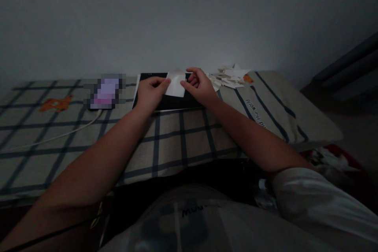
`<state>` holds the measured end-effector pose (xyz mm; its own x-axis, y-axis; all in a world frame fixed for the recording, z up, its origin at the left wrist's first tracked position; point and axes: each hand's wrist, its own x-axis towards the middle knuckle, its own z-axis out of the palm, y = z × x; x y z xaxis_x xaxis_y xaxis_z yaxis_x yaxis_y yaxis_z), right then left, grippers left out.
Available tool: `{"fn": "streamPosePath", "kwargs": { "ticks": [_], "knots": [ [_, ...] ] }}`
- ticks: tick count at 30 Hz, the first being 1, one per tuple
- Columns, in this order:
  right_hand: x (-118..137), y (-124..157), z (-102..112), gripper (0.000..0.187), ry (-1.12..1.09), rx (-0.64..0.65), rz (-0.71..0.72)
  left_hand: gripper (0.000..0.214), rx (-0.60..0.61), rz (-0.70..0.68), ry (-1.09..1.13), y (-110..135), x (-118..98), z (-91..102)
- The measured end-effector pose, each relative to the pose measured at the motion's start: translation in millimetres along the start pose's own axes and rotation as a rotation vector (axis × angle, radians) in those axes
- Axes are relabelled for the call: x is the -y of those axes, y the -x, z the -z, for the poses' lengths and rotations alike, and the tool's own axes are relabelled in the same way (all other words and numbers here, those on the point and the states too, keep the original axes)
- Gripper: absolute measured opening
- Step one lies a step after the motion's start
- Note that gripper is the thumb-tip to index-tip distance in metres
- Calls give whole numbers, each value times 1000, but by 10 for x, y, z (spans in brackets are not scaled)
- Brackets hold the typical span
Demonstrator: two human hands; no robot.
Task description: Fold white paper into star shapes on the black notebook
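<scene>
Between my two hands is a small white piece of paper (176, 86), tilted up a little. My left hand (151, 91) pinches its left edge between thumb and fingers. On the right edge, the thumb and index finger of my right hand (201, 86) close on the paper, with the other fingers curled. Beneath lies a flat black board or sheet (171, 104) with a pale rim. Just right of my right hand is a loose pile of cut white paper pieces (233, 76).
A phone (104, 92), its screen blurred out, lies at left with a white cable (67, 132). A checked cloth (171, 153) covers the table against a grey wall (177, 15). Low at right are a red bin (339, 151) with paper scraps and a plastic bottle (264, 193).
</scene>
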<state>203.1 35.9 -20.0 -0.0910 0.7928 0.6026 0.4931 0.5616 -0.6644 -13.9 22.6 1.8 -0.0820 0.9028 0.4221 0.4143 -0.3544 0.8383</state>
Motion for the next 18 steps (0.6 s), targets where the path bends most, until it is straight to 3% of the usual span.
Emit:
{"fn": "streamPosePath", "kwargs": {
  "ticks": [3, 6, 10, 14, 18],
  "knots": [
    [88, 20, 33, 32, 44, 12, 37, 21, -61, 18, 30, 10, 27, -30],
    [176, 35, 77, 40, 42, 130, -6, 20, -80, 20, 32, 29, 26, -63],
    [192, 30, 88, 25, 14, 182, -76, 21, -78, 32, 54, 26, 47, -96],
    [136, -10, 92, 15, 6, 92, -124, 19, 6, 75, 24, -16, 126, -104],
    [105, -49, 163, 10, 49, 69, -119, 26, 178, 29, -159, -37, 184, -49]
  ]
}}
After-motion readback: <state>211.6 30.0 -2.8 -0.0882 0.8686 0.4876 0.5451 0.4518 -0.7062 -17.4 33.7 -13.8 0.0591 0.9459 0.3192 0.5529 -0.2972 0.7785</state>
